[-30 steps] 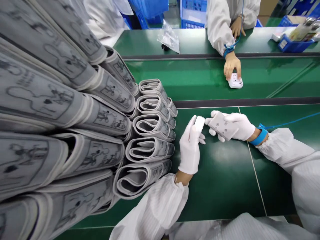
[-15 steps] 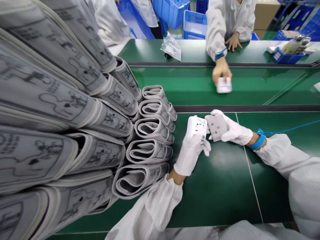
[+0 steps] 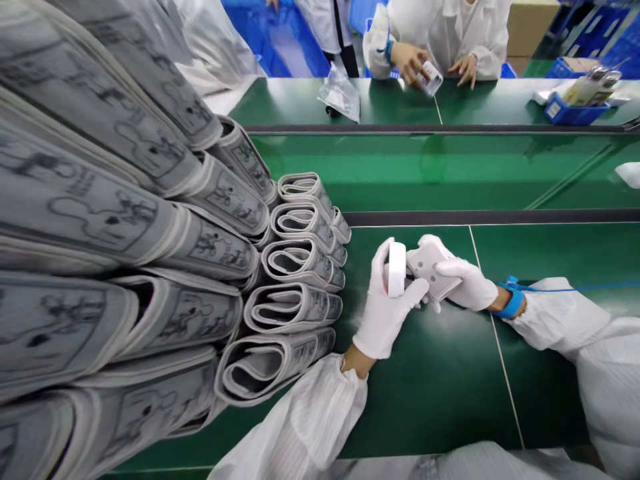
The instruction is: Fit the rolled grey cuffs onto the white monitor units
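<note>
My left hand (image 3: 381, 313), in a white glove, is closed around a white rounded plastic device (image 3: 397, 269) turned edge-on, its narrow side towards me. Close on its right, my right hand (image 3: 463, 277), gloved too and with a blue strap at the wrist, grips a flat grey plate (image 3: 431, 267) that shows small screw-like dots. Device and plate are side by side above the green table; whether they touch I cannot tell. Fingers hide the device's lower left part.
Several folded grey printed bundles (image 3: 300, 260) are stacked high on the left. Past a dark rail runs a green belt strip (image 3: 350, 170). Across it a co-worker's hand (image 3: 410, 61) holds a small white device. A plastic bag (image 3: 341, 93) and a blue bin with bottles (image 3: 575, 110) lie there.
My left hand has turned the device from its label face to its edge. The grey plate has tilted and come lower. The co-worker's hand has drawn back from the belt with its device.
</note>
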{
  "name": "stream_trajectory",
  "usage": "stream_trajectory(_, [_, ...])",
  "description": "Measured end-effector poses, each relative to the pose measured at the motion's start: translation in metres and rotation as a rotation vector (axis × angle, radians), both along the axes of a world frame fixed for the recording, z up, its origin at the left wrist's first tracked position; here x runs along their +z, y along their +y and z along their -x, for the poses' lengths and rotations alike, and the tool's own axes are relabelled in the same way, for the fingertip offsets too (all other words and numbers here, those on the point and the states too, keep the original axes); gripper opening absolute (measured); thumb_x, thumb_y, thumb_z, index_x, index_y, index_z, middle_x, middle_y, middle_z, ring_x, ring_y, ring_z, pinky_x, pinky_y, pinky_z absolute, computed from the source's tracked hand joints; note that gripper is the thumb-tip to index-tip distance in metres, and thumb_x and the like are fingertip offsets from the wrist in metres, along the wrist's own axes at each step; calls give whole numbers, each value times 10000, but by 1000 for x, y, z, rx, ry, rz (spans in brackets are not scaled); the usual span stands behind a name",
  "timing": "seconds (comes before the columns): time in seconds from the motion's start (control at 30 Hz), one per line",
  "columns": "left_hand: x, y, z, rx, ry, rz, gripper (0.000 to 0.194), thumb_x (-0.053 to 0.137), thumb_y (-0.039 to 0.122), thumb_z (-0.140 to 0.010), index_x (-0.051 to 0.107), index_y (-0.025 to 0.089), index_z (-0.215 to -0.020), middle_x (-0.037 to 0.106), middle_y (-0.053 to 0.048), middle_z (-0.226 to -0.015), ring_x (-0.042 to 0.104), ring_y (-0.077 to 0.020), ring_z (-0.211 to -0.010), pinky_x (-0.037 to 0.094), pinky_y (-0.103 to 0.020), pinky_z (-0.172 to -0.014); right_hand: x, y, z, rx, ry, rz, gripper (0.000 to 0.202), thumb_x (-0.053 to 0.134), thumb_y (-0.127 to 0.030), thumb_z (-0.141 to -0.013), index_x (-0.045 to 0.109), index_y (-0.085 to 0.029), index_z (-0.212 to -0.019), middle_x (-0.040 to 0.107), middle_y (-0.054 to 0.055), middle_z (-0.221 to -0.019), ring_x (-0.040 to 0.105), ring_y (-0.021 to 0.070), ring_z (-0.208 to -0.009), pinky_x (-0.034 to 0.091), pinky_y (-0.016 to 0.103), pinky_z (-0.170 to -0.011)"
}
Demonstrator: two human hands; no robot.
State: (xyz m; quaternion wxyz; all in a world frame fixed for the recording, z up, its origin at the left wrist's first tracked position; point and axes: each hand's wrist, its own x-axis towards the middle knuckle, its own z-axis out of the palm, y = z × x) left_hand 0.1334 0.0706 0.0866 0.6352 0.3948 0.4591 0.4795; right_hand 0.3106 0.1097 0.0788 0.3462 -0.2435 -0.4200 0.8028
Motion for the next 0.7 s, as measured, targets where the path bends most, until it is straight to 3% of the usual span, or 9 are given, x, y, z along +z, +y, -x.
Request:
stream_trajectory(0.17, [-2, 0, 5, -21, -59, -3, 856, 875, 242, -732, 372, 333, -1419, 592, -15, -1214, 652, -153, -893, 593, -261, -634, 3, -8, 0, 58, -29, -85, 577, 721, -455, -921, 296, -305, -1281, 628, 26, -1113, 704, 164, -664, 550, 240, -457])
stream_trajectory(0.23, [-4, 0, 8, -24, -86, 17, 826, 885, 242, -728, 389, 335, -1382, 551, -15, -1249, 626, -154, -935, 580, -255, -641, 3, -8, -3, 100, -52, -104, 716, 817, -446, -860, 278, -320, -1316, 602, 48, -1177, 708, 172, -723, 566, 252, -498])
stream_trajectory(0.33, [-6, 1, 11, -70, -183, 61, 747, 879, 319, -772, 415, 323, -1357, 541, 1, -1169, 588, -120, -823, 508, -229, -569, 4, -7, -6, 162, -101, -183, 988, 969, -348, -683, 254, -326, -1364, 539, 96, -1293, 711, 228, -927, 621, 324, -650])
stream_trajectory(0.43, [-8, 3, 11, -76, -285, 98, 645, 888, 414, -784, 487, 286, -1273, 551, 11, -1091, 582, -106, -798, 470, -217, -578, 6, -6, -7, 171, -227, -322, 1024, 959, -243, -662, 241, -314, -1389, 500, 116, -1331, 689, 233, -981, 625, 365, -742])
stream_trajectory(0.5, [-9, 4, 9, -55, -334, 126, 545, 882, 434, -794, 548, 251, -1184, 585, -3, -1109, 614, -121, -859, 504, -225, -650, 6, -4, -7, 67, -313, -432, 907, 919, -265, -721, 293, -292, -1377, 503, 115, -1311, 677, 235, -990, 622, 389, -783])
stream_trajectory(0.6, [-10, 6, 6, -36, -389, 138, 428, 855, 459, -815, 626, 207, -1075, 650, -27, -1075, 654, -160, -900, 543, -253, -702, 2, 3, -7, -198, -410, -632, 821, 949, -364, -714, 409, -270, -1326, 505, 113, -1318, 629, 286, -1159, 576, 464, -982])
stream_trajectory(0.7, [-13, 6, 6, -37, -377, 107, 554, 763, 681, -831, 677, 177, -1046, 685, -45, -895, 662, -195, -766, 551, -296, -606, -5, 10, -8, -317, -499, -763, 855, 980, -425, -684, 456, -269, -1341, 544, 123, -1342, 615, 315, -1242, 531, 491, -1078])
